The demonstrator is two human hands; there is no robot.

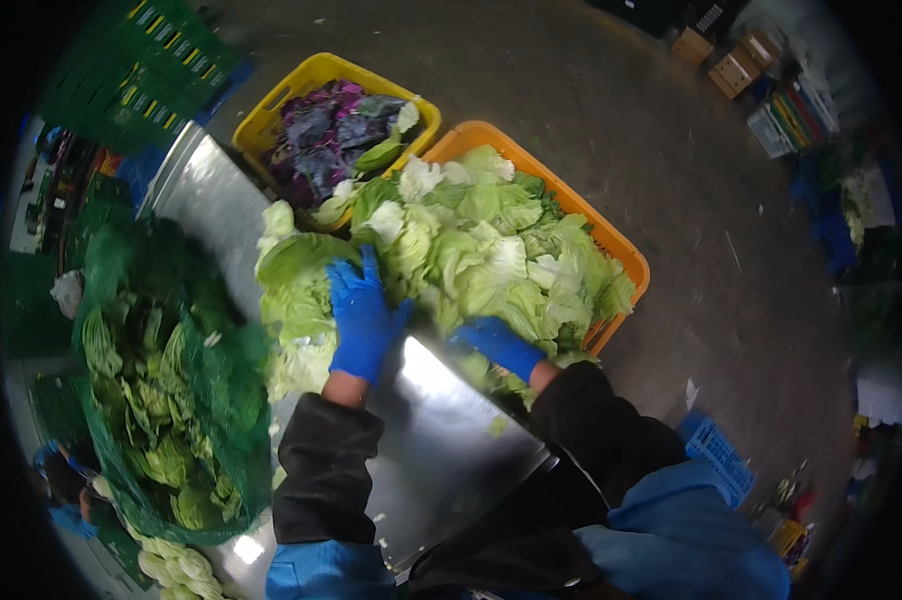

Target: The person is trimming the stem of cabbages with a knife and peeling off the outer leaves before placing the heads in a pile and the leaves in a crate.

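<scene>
My left hand (366,315), in a blue glove, lies with spread fingers against pale green cabbage leaves (301,289) on a steel table (436,450). My right hand (499,345), gloved the same, is over the table's edge beside the heap of loose leaves (496,255) in an orange plastic crate (634,270); its fingers are blurred, and whether it holds anything is unclear. Behind, a yellow crate (323,64) holds purple and dark leaves (323,142). A green net sack (248,405) with leafy cabbages (154,405) lies to the left.
White-green heads (180,566) lie at the lower left. Green crates (150,67) stand stacked at the upper left. Another person (68,487) is at the far left. A blue crate (717,454) stands on the floor at right, and cardboard boxes (736,71) are farther off.
</scene>
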